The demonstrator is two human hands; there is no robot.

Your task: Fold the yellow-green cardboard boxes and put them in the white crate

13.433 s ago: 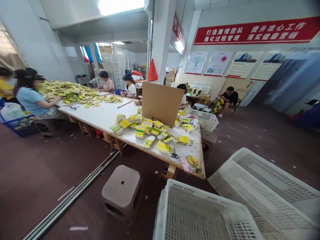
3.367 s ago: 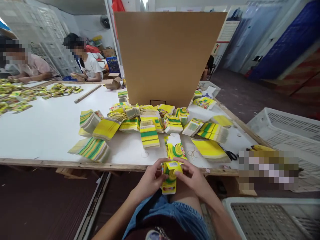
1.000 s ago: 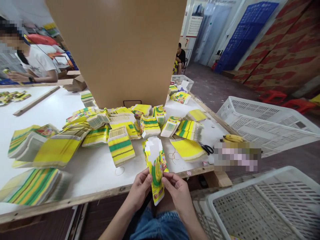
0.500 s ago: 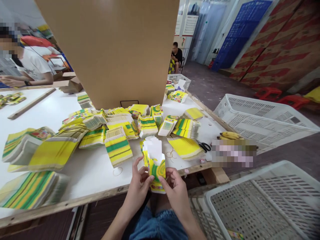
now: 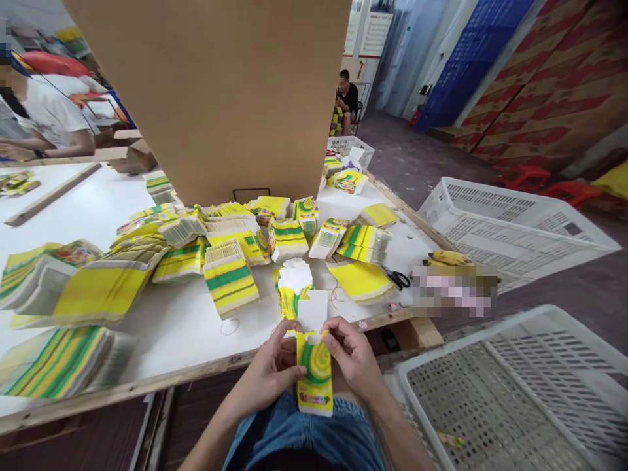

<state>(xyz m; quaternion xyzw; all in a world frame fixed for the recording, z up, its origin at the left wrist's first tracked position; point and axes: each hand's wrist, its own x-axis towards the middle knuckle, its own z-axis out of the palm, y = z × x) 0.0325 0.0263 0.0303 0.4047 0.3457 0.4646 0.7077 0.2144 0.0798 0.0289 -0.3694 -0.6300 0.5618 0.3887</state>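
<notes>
A small yellow and green printed carton (image 5: 314,376) with a raised white flap is held upright over my lap, just off the table's front edge. My left hand (image 5: 277,360) grips its left side, thumb across the front. At the upper right edge, near the flap, my right hand (image 5: 350,350) pinches it between thumb and fingers. Just behind, a small stack of similar cartons (image 5: 294,278) with white flaps lies on the white table (image 5: 176,327). Bundles of flat yellow and green cartons (image 5: 230,278) are spread farther back.
A large brown cardboard sheet (image 5: 210,98) stands behind the bundles. Black scissors (image 5: 398,280) and bananas (image 5: 446,258) lie at the table's right. A white plastic crate (image 5: 490,392) stands at my right, another crate (image 5: 515,229) beyond. A co-worker (image 5: 49,118) sits at far left.
Both hands have come down and nearer to me with one carton, now apart from the stack left on the table. Its white flap stands up and my right hand has shifted to its upper edge.
</notes>
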